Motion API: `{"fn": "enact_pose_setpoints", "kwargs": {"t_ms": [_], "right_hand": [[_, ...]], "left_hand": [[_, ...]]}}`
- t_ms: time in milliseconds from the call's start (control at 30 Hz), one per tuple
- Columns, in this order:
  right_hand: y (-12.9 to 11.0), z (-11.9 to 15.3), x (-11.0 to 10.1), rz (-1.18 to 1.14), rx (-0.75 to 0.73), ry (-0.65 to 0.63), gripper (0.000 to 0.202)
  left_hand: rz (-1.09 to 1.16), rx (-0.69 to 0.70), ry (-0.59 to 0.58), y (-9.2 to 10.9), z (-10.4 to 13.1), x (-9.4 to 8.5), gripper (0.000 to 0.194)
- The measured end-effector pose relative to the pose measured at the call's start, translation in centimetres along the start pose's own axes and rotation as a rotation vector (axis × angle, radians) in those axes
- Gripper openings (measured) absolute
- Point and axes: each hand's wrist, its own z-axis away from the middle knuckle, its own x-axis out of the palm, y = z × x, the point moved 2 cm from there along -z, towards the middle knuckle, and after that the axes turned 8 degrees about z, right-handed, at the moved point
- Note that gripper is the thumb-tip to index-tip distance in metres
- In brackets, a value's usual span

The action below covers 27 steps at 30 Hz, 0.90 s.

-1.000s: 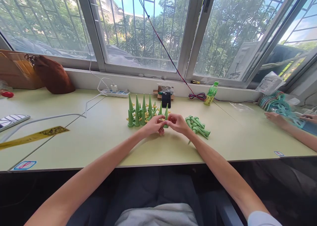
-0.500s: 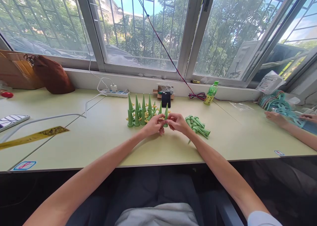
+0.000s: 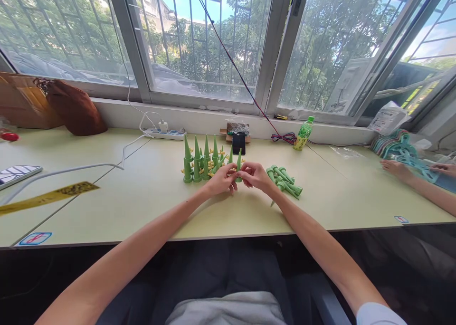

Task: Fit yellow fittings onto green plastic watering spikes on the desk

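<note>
A green plant watering spike [image 3: 239, 157] stands upright, point up, between my hands. My left hand [image 3: 223, 178] has its fingers closed at the spike's left side. From the right, my right hand [image 3: 257, 176] pinches the same spike with thumb and forefinger. The fingers hide part of its lower half. Just left of them, several more green spikes [image 3: 197, 169] with small yellow valves stand upright in close rows. Beside my right wrist lies a loose pile of green spikes [image 3: 284, 180], no yellow parts visible on them.
Behind the spikes are a black phone [image 3: 238, 143] and a power strip [image 3: 166, 134]. A green-capped bottle [image 3: 304, 133] stands by the window sill. On the left, a white cable [image 3: 85, 167] crosses the table. At the far right, another person's hands [image 3: 396, 169] are near teal hangers [image 3: 402, 147].
Almost nothing differs. Both my hands stay at the same spike, with only a slight shift of the fingers.
</note>
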Motion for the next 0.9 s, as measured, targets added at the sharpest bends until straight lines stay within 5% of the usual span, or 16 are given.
{"fn": "enact_pose_setpoints", "kwargs": {"t_ms": [900], "right_hand": [[0.27, -0.08, 0.19, 0.114, 0.026, -0.054, 0.026]], "left_hand": [[-0.034, 0.013, 0.021, -0.73, -0.17, -0.34, 0.032]]}}
